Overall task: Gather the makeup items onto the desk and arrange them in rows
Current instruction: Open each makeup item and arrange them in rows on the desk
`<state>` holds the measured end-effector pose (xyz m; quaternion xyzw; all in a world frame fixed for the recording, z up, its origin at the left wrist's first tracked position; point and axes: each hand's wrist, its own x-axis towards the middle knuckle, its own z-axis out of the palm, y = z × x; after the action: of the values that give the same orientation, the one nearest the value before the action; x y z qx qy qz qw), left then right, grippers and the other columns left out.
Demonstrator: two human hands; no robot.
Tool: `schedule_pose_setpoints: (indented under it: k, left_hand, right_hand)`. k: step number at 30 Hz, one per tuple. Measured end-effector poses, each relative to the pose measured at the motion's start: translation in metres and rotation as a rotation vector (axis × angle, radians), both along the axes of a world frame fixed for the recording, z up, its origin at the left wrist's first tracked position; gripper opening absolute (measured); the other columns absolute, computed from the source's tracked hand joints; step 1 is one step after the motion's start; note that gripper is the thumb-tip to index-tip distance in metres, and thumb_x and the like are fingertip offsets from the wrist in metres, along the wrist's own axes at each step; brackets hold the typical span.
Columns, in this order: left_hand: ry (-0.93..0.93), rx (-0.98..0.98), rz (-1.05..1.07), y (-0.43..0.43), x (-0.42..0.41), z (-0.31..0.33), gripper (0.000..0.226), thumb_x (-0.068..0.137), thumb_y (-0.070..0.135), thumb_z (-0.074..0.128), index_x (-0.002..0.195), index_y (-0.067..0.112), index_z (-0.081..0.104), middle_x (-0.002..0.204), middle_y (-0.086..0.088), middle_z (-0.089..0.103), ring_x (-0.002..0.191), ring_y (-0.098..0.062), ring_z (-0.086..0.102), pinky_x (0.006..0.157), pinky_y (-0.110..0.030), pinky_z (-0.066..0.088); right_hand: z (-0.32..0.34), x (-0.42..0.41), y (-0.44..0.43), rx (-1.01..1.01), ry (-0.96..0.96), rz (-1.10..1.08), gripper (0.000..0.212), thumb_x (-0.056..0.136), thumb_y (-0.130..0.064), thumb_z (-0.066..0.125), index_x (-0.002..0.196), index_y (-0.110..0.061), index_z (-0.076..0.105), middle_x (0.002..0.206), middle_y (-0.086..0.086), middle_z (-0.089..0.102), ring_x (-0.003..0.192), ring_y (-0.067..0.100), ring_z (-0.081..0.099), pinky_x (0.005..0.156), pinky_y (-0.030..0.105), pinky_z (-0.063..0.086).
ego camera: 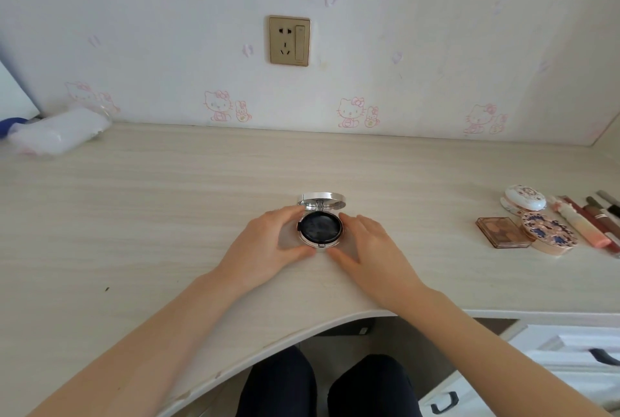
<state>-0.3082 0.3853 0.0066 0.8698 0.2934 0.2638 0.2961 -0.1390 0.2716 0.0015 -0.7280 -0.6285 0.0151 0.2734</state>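
I am facing a matt, pale wood-grain desk (167, 198). The compact (320, 230) I am handling is shining with a glossy silvery rim around a dull black inner lid.

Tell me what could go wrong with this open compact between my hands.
The cushion compact is open, lid raised, between the left hand and right hand; sliding it so could strain the hinge or smudge fingers on its dark insert. The palette and tubes lie bunched on the desk at right; a reach could scatter them.
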Motion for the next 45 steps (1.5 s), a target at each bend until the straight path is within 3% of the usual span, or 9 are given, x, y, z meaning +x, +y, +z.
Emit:
schedule_pose_setpoints:
  k: [7, 13, 23, 29, 45]
  left_hand:
    - [0.053, 0.081, -0.030, 0.010, 0.005, 0.000, 0.053, 0.081, 0.042, 0.070, 0.131, 0.034, 0.053, 0.120, 0.015, 0.060, 0.113, -0.004, 0.052, 0.098, -0.026, 0.041]
    - [0.072, 0.086, 0.004, 0.038, 0.011, 0.001, 0.054, 0.083, 0.040, 0.070, 0.133, 0.031, 0.053, 0.129, 0.016, 0.058, 0.120, -0.003, 0.049, 0.102, -0.024, 0.038]
    - [0.039, 0.035, 0.039, 0.100, 0.028, 0.001, 0.048, 0.086, 0.025, 0.069, 0.131, 0.028, 0.054, 0.121, 0.010, 0.064, 0.110, -0.009, 0.058, 0.097, -0.027, 0.043]
    - [0.071, 0.053, 0.064, 0.138, 0.044, 0.002, 0.045, 0.088, 0.024, 0.066, 0.131, 0.026, 0.053, 0.121, 0.006, 0.064, 0.108, -0.012, 0.058, 0.096, -0.028, 0.043]
    - [0.120, 0.036, 0.136, 0.171, 0.053, 0.002, 0.050, 0.087, 0.031, 0.066, 0.133, 0.024, 0.050, 0.121, 0.004, 0.064, 0.112, -0.015, 0.057, 0.095, -0.028, 0.043]
  right_hand:
    - [-0.002, -0.002, 0.014, 0.006, -0.004, 0.007, 0.051, 0.093, -0.036, 0.055, 0.139, -0.015, 0.043, 0.128, 0.001, 0.053, 0.123, 0.019, 0.043, 0.101, 0.024, 0.034]
    - [0.005, 0.004, 0.047, -0.037, -0.024, 0.015, 0.049, 0.095, -0.036, 0.052, 0.139, -0.017, 0.042, 0.131, 0.000, 0.052, 0.126, 0.020, 0.041, 0.101, 0.025, 0.033]
    - [0.008, 0.017, 0.123, -0.091, 0.014, -0.001, 0.039, 0.096, -0.035, 0.050, 0.130, -0.017, 0.048, 0.122, 0.004, 0.056, 0.117, 0.024, 0.046, 0.093, 0.030, 0.039]
    - [0.012, 0.030, 0.165, -0.132, 0.031, -0.019, 0.041, 0.095, -0.035, 0.050, 0.132, -0.018, 0.045, 0.122, 0.006, 0.054, 0.117, 0.026, 0.045, 0.095, 0.036, 0.041]
    - [0.016, 0.035, 0.198, -0.159, -0.005, -0.025, 0.038, 0.095, -0.030, 0.048, 0.129, -0.012, 0.047, 0.124, 0.010, 0.054, 0.119, 0.028, 0.046, 0.096, 0.036, 0.040]
